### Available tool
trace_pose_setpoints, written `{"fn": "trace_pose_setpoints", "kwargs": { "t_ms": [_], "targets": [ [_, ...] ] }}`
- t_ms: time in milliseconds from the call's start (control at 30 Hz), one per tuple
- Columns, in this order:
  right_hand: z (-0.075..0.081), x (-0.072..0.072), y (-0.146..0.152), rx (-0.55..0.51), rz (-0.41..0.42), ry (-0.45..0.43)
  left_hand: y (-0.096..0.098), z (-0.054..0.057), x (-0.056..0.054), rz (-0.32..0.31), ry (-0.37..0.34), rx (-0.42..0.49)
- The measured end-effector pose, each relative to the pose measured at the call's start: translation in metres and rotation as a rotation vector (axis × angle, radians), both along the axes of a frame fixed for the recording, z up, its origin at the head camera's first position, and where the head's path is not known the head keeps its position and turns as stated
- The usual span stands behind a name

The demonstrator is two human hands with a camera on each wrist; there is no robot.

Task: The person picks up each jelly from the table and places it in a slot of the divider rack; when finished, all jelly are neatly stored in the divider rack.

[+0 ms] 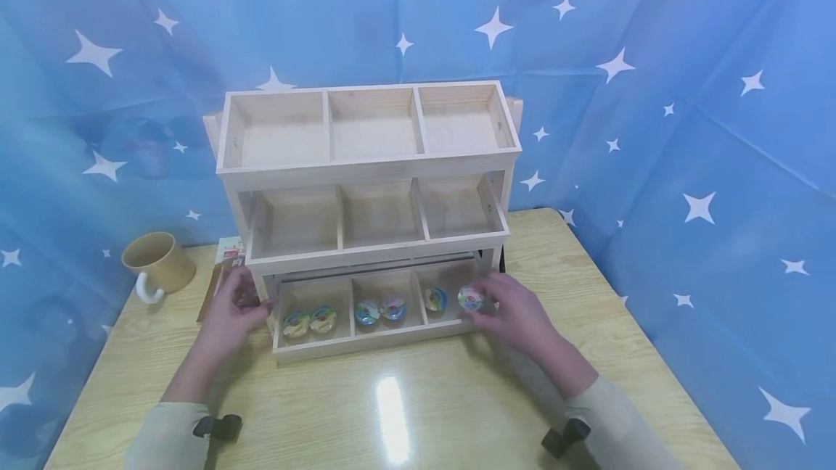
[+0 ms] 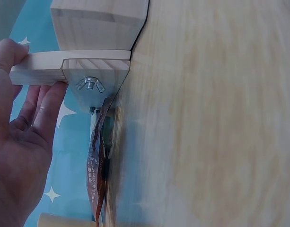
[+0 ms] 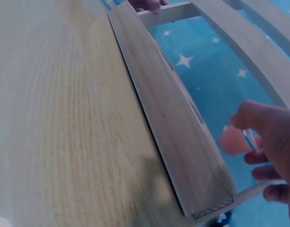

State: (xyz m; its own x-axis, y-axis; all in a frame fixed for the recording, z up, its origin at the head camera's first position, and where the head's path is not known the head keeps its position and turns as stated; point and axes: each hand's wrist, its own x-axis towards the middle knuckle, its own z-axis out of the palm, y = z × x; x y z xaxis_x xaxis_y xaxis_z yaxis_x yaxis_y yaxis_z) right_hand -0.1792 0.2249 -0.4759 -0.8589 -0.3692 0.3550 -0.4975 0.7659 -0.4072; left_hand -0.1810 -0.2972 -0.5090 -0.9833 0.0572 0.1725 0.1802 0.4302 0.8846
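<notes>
A three-tier wooden rack [image 1: 366, 170] stands before me, each tier split into three compartments. My left hand [image 1: 228, 310] grips its left upright [image 2: 38, 68], thumb on one side and fingers on the other. At the bottom tier's right compartment, my right hand [image 1: 517, 312] pinches a small jelly cup [image 1: 470, 298] with a colourful lid; its rounded body looks orange in the right wrist view. Another jelly cup [image 1: 435, 299] sits beside it in that compartment. Two more jelly cups [image 1: 380, 311] are in the middle compartment, and two yellowish-lidded jelly cups [image 1: 310, 322] in the left one.
A tan mug [image 1: 159, 263] with a white handle stands at the table's back left. A brown printed packet [image 2: 96, 170] lies behind the rack's left side, near a wing nut [image 2: 90, 85]. Starred blue cloth [image 1: 686, 129] hangs behind and at the right of the wooden table [image 1: 313, 412].
</notes>
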Motion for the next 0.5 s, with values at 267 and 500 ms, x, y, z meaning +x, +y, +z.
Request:
{"fn": "trace_pose_setpoints", "kwargs": {
  "t_ms": [267, 500],
  "targets": [
    [0.0, -0.017, -0.007, 0.103, -0.014, -0.087, 0.0, -0.001, 0.0, 0.003, 0.006, -0.001],
    [-0.008, -0.029, -0.009, 0.167, -0.015, -0.097, -0.001, -0.002, -0.001, 0.0, 0.007, 0.004]
  ]
}}
